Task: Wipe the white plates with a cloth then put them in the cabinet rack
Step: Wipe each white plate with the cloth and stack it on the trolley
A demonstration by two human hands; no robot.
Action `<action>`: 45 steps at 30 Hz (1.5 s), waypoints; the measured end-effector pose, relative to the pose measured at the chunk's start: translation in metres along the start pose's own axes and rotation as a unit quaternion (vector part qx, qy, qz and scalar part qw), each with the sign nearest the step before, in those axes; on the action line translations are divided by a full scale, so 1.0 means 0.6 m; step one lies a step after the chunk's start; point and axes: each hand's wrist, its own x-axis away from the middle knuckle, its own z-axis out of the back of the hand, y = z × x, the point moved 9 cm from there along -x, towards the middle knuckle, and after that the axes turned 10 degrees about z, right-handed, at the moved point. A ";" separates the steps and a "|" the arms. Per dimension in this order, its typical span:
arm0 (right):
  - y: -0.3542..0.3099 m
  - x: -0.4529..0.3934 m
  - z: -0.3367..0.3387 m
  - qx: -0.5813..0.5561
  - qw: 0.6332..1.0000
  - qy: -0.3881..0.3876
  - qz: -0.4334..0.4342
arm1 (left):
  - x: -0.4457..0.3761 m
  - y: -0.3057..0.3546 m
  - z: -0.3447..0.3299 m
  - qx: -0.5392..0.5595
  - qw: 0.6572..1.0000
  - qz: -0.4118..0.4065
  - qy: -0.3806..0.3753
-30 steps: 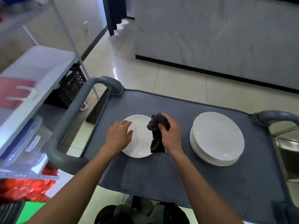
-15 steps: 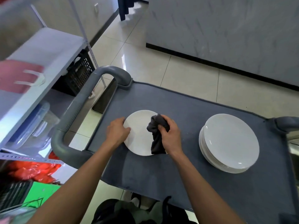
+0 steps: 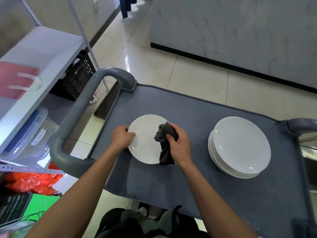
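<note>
A single white plate (image 3: 145, 138) lies flat on the grey cart top (image 3: 188, 117). My left hand (image 3: 121, 138) grips the plate's left rim, thumb on its face. My right hand (image 3: 180, 145) holds a bunched dark grey cloth (image 3: 164, 143) against the plate's right side. To the right stands a stack of several white plates (image 3: 240, 146), untouched.
The cart's grey handles rise at the left (image 3: 82, 114) and far right (image 3: 301, 126). A white metal shelf rack (image 3: 42, 62) stands at the left with clear bins, a red bag and a black crate under it. A marble counter (image 3: 240, 31) runs along the back.
My left hand has closed from resting flat on the plate to gripping its left rim. The cloth hand stays on the right side. The view has shifted a little.
</note>
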 end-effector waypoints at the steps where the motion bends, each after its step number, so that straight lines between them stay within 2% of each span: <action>1: 0.001 0.003 -0.001 0.004 1.000 -0.002 0.002 | 0.000 -0.002 0.002 0.014 1.000 0.000 -0.005; 9: 0.011 0.038 -0.019 0.060 0.997 -0.038 0.032 | 0.022 -0.014 -0.009 0.127 0.987 0.034 -0.092; 14: 0.017 0.065 -0.027 0.085 0.995 -0.045 0.032 | 0.044 -0.014 -0.012 0.146 0.977 0.031 -0.151; 20: 0.020 0.092 -0.047 0.140 0.980 -0.130 0.056 | 0.069 -0.017 -0.012 0.165 0.970 0.029 -0.177; 24: 0.029 0.104 -0.049 0.148 0.976 -0.151 0.056 | 0.076 -0.017 -0.017 0.198 0.962 0.026 -0.184; 31: -0.004 0.113 -0.060 0.125 0.980 -0.129 0.085 | 0.105 0.005 -0.042 0.220 0.956 0.001 -0.192; 45: -0.138 -0.038 0.060 0.187 0.967 0.005 0.175 | 0.178 0.119 -0.031 0.223 0.935 -0.103 -0.256</action>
